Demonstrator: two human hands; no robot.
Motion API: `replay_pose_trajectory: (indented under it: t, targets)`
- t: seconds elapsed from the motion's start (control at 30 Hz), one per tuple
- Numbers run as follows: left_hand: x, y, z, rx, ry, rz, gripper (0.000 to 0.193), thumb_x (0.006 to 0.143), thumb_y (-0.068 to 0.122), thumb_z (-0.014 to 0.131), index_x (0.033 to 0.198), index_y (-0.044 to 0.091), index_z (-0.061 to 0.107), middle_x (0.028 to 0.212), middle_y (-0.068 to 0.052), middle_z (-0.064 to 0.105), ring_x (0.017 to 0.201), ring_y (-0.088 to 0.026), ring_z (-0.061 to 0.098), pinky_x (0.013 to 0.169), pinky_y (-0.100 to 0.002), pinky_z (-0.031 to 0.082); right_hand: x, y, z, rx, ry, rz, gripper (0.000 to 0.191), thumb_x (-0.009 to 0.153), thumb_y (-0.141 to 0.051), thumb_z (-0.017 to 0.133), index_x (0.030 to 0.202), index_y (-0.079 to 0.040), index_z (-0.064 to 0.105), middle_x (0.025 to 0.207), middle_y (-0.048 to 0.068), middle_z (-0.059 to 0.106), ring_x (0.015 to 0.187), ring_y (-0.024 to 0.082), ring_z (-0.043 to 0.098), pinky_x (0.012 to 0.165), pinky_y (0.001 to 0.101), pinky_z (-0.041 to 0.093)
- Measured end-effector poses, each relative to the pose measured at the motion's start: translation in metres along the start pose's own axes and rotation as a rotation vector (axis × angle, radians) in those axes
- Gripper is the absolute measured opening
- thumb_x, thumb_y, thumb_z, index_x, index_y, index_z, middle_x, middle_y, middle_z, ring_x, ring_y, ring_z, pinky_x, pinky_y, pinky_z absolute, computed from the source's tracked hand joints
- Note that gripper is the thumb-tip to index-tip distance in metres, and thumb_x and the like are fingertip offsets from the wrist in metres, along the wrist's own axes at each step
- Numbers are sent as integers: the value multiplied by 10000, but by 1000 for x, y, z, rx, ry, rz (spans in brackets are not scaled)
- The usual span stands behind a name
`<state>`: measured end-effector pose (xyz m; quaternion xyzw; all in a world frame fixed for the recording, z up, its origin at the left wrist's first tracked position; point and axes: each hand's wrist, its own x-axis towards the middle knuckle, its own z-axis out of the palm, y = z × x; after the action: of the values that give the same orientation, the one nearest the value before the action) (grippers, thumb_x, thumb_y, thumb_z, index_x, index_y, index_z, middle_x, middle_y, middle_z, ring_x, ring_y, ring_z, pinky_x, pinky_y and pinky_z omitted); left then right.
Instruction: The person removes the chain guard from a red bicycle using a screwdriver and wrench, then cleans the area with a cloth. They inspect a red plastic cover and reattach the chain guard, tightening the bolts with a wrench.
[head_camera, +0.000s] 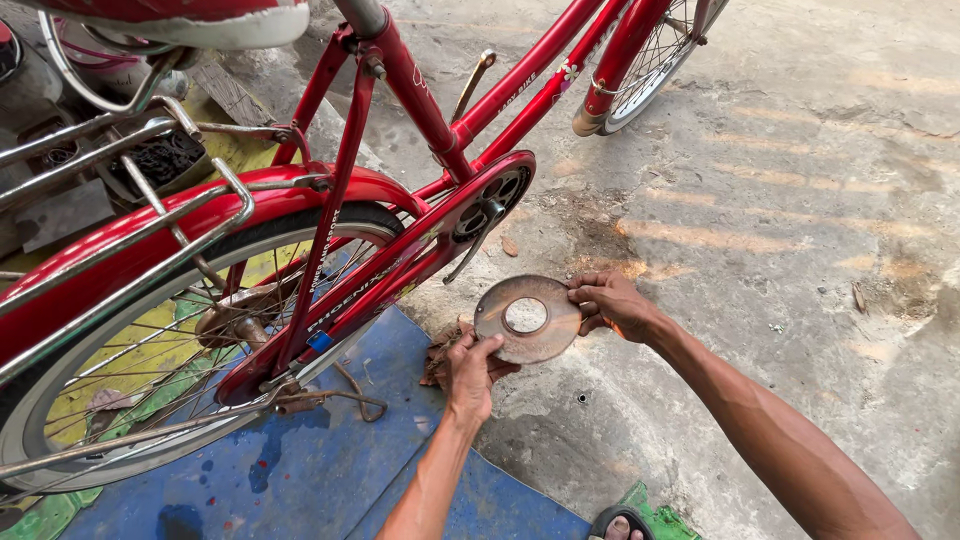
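both hands, the left hand (470, 372) and the right hand (612, 303), have their grip clamped on a rusty round metal plate (527, 319) held low beside the red bike's chain cover (440, 235), so fitting it there likely needs careful lining up.

Metal disc (528, 319): round, flat, thin, with a large round hole at its centre. Surface rusty brown with dull grey patches; no paint visible. Held off the ground, face tilted up toward the camera. Left hand (470, 372) grips its lower left edge, thumb on the face; right hand (612, 303) grips its right edge with the fingertips. Position: over the concrete floor (780, 200), just beside the red chain guard (420, 245) of the bicycle (400, 90), below the crank.
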<state>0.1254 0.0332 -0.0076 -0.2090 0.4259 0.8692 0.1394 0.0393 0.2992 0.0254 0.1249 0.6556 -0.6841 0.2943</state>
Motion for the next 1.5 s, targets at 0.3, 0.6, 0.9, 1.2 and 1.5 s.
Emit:
replay_pose_trajectory:
  t: [0.3, 0.6, 0.9, 1.2, 1.5]
  targets:
    - [11, 1, -11, -182, 13, -208, 179, 834, 92, 697, 978, -16, 689, 857, -180, 763, 745, -271, 761, 657, -383, 662, -3, 2, 0, 57, 71, 152, 268, 931, -117, 662, 1067, 113, 645, 838, 253, 713, 634, 274, 745, 467, 293, 610]
    - [12, 1, -13, -201, 18, -226, 158, 834, 79, 702, 966, -3, 672, 853, -183, 757, 772, -266, 766, 682, -378, 658, -4, 4, -1, 50, 47, 157, 274, 924, -99, 659, 1092, 116, 634, 864, 261, 702, 645, 285, 749, 463, 302, 612]
    - [13, 3, -17, -225, 23, -259, 153, 837, 79, 705, 966, 6, 665, 849, -166, 753, 766, -257, 760, 656, -365, 653, -2, 1, 2, 34, 47, 158, 274, 922, -112, 653, 1079, 111, 621, 860, 257, 705, 646, 287, 749, 467, 309, 615]
    - [12, -3, -33, 267, 96, -277, 142, 820, 58, 694, 942, -6, 658, 817, -163, 711, 653, -285, 701, 538, -377, 630, -5, 0, 17, -458, -18, 239, 280, 895, -131, 605, 1090, 42, 710, 966, 234, 768, 736, 297, 792, 571, 378, 667]
    - [1, -41, -64, 1180, 155, -109, 358, 820, 201, 789, 1122, 28, 706, 990, -173, 725, 936, -322, 686, 838, -448, 547, 47, 7, 46, -902, 196, -249, 440, 978, -422, 608, 1203, -58, 709, 1071, 173, 790, 913, 292, 791, 835, 413, 643]
